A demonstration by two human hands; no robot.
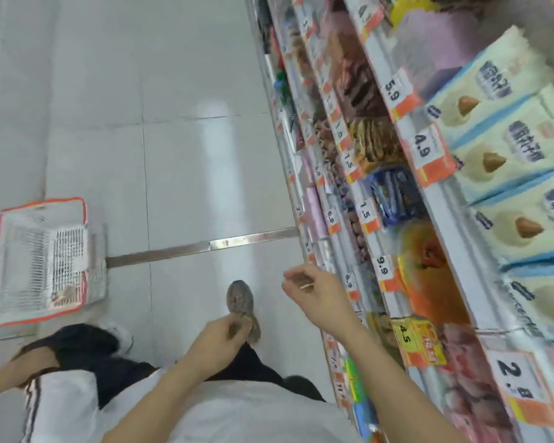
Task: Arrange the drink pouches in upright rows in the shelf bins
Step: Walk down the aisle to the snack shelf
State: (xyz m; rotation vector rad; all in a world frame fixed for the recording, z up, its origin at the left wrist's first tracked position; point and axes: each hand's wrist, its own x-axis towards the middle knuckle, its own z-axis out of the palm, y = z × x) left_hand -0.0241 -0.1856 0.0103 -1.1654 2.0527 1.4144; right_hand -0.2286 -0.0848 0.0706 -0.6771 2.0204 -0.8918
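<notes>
In a shop aisle, a pale tiled floor (173, 155) fills the left of the blurred view, crossed by a metal strip (202, 247). On the right, shelves (406, 145) run away from the camera, their edges hung with orange-and-white price tags (429, 151). The pouches (493, 132) — pale, blue-edged packs printed with a brown drop — stand in a row on the top shelf at far right, overlapping one another. Lower shelves hold brown, blue and orange packets, too smeared to name.

On the floor at left lies a basket (42, 260) with a red rim and white mesh, well apart from the shelves.

The person stands in a white top and dark trousers, one shoe (242, 305) forward on the tiles. The right hand (314, 289) hangs near the lower shelf edges with fingers loosely curled and nothing in it. The left hand (219, 340) sits lower, over the shoe — its fingers are bent inward, but I cannot tell whether they pinch anything.
</notes>
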